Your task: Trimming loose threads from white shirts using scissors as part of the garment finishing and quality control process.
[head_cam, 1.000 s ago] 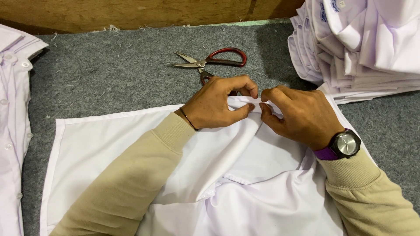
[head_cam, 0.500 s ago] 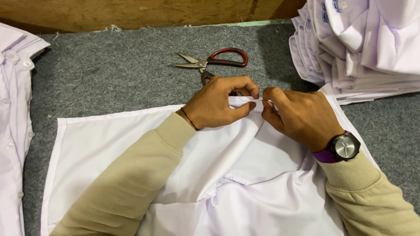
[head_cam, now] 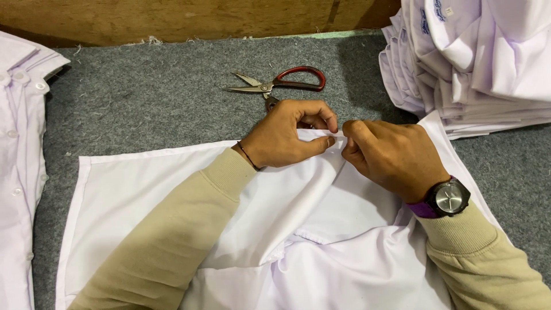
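White cotton shirt [head_cam: 321,241] is handling soft, light and limp; your left hand [head_cam: 287,135] and right hand [head_cam: 390,158] are both pinching its top edge.

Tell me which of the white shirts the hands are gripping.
The flat white cotton shirt spread on the grey felt: left hand and right hand pinch its top edge. The folded stack and left-edge shirt lie untouched.
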